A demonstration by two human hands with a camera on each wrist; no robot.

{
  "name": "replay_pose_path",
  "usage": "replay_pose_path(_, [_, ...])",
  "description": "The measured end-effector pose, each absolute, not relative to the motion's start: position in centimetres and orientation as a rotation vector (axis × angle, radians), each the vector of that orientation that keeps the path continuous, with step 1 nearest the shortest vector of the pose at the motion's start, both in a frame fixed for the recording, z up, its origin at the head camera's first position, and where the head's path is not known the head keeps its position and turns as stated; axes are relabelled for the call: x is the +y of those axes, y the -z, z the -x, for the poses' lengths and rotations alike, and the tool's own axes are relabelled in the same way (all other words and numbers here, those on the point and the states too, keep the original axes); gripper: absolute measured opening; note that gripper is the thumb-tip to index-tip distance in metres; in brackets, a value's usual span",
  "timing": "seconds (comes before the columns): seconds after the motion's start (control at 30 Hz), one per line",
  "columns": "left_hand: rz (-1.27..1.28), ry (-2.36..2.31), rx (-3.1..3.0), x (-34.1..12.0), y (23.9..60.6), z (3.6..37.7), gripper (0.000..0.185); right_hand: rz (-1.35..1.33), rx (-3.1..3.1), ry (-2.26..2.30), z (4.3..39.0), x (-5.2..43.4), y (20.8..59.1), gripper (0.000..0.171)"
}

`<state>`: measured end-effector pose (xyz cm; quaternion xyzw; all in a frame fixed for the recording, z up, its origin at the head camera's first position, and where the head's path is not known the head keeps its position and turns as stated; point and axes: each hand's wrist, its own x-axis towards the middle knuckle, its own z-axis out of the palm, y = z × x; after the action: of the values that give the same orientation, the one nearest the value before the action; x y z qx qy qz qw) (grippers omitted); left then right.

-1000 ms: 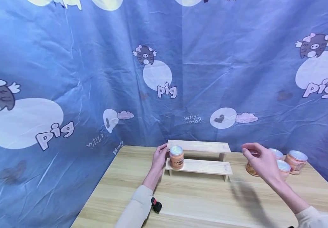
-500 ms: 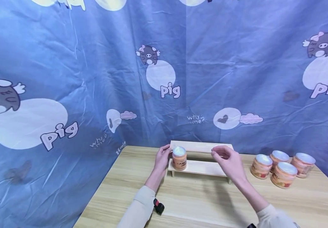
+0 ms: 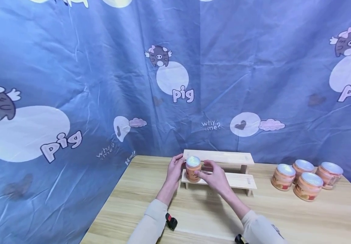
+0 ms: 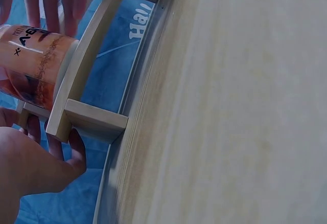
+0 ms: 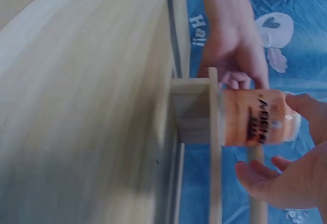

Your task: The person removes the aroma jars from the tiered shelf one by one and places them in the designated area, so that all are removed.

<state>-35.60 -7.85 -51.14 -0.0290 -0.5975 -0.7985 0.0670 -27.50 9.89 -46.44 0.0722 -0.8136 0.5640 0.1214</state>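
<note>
An orange jar [image 3: 193,172] with a silver lid stands upright at the left end of the lower board of a two-tier wooden shelf [image 3: 233,180]. My left hand [image 3: 174,170] holds the shelf's left end, beside the jar; the left wrist view shows its fingers [image 4: 76,152] curled by the board's end. From the right, my right hand [image 3: 216,177] reaches around the jar, its thumb overlapping the front. A gap shows between jar and other fingers [image 5: 250,175] in the right wrist view. Whether the thumb touches the jar is unclear.
Several similar jars [image 3: 308,186] are grouped on the right of the wooden table [image 3: 285,217]. Behind the table hangs a blue curtain [image 3: 224,78] with pig prints. The shelf's upper board [image 3: 224,156] sits behind and above the lower one.
My right hand has moved left from near the grouped jars, across the shelf, to the single jar. The left hand has stayed at the shelf's left end.
</note>
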Motion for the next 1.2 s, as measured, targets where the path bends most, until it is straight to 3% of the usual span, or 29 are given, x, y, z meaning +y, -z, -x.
replay_pose_path(0.17, [0.118, 2.418, -1.789, -7.3, 50.7, 35.6, 0.040, -0.259, -2.384, -1.571, 28.1, 8.9, 47.2, 0.068])
replay_pose_path(0.7, [0.119, 2.391, -1.832, -6.6, 51.4, 34.8, 0.037, -0.238, -2.237, -1.685, 27.7, 8.9, 48.5, 0.060])
replay_pose_path(1.2, [0.126, 2.390, -1.840, -7.8, 51.4, 34.9, 0.040, -0.250, -2.279, -1.619, 25.3, 12.8, 45.2, 0.060])
